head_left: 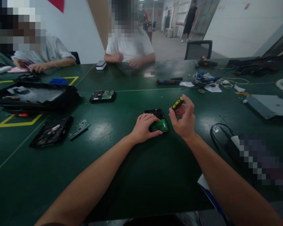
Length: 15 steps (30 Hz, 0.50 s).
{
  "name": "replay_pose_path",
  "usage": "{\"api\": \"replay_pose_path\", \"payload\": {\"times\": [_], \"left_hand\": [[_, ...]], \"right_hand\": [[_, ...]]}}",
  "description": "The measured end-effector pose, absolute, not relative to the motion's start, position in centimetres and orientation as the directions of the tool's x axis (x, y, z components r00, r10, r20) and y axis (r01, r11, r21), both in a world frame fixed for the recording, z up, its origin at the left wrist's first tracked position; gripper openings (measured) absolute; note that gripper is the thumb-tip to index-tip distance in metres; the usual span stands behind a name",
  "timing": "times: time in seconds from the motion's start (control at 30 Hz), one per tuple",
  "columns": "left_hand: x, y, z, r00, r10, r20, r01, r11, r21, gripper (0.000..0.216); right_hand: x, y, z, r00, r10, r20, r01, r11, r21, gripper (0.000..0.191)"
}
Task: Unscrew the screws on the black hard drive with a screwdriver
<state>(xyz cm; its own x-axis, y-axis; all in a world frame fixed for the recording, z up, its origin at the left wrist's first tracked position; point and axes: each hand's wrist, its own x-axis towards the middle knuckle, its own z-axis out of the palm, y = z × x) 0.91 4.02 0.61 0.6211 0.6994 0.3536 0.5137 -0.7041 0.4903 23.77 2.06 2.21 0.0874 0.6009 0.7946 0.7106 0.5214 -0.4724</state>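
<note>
My right hand (184, 121) pinches a black-and-yellow screwdriver (178, 103)! My left hand (144, 127) grips the hard drive (163, 114), green board (160, 126) between fingers and thumb.

Dim overall; the near desk (113, 188) sinks almost to black, while pale glare patches spot its green top. The board (159, 126) reads fairly clearly. The far room is hazy, a hand (137, 62) opposite smeared. Wide-angle stretch lengthens the forearms (101, 166); coarse pixel blocks hide patches.
</note>
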Motion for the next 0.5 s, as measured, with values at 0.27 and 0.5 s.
{"api": "replay_pose_path", "payload": {"times": [0.27, 0.5], "left_hand": [[0.91, 3.96, 0.76, 0.628, 0.698, 0.344, 0.516, -0.705, 0.487, 0.05], [0.9, 4.01, 0.8, 0.647, 0.679, 0.347, 0.501, -0.722, 0.478, 0.046]], "right_hand": [[23.9, 2.22, 2.07, 0.104, 0.607, 0.788, 0.709, 0.51, -0.487, 0.071], [23.74, 2.04, 2.23, 0.097, 0.605, 0.79, 0.715, 0.51, -0.478, 0.071]]}}
